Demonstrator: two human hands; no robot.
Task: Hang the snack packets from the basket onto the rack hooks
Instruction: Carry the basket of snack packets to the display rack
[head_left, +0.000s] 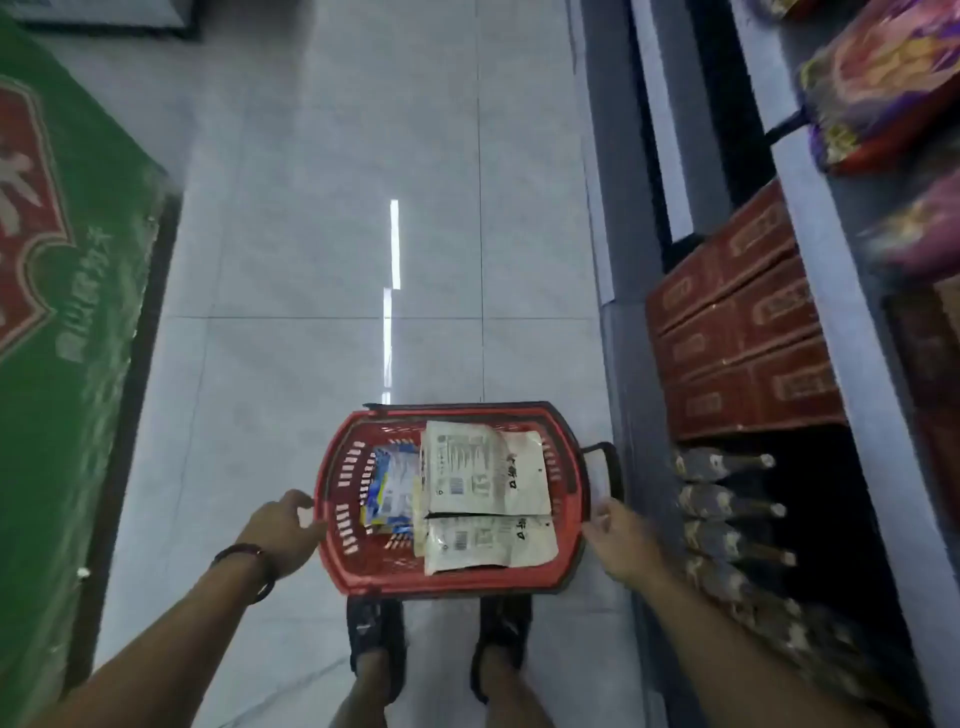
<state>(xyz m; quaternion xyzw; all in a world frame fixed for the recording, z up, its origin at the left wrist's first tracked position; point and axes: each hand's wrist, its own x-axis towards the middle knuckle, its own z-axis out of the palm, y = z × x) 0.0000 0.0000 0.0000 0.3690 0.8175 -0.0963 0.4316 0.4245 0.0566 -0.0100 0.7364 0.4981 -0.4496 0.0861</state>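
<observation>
Lower centre of the frame: the basket (451, 579) stands on the floor (337, 234), directly above the person's two feet (376, 639). Inside it, two snack packets (485, 470) lie one above the other in the right part; a further packet (390, 488) lies in the left part, partly under them. The left hand (283, 530) is at the basket's left rim, the right hand (621, 540) at its right rim. Left edge: a large carton (67, 322). Right side: shelving (831, 291) carrying stacked boxes (743, 327) at mid-height, bottles (727, 512) lying below them, and bagged goods (878, 88) at upper right.
</observation>
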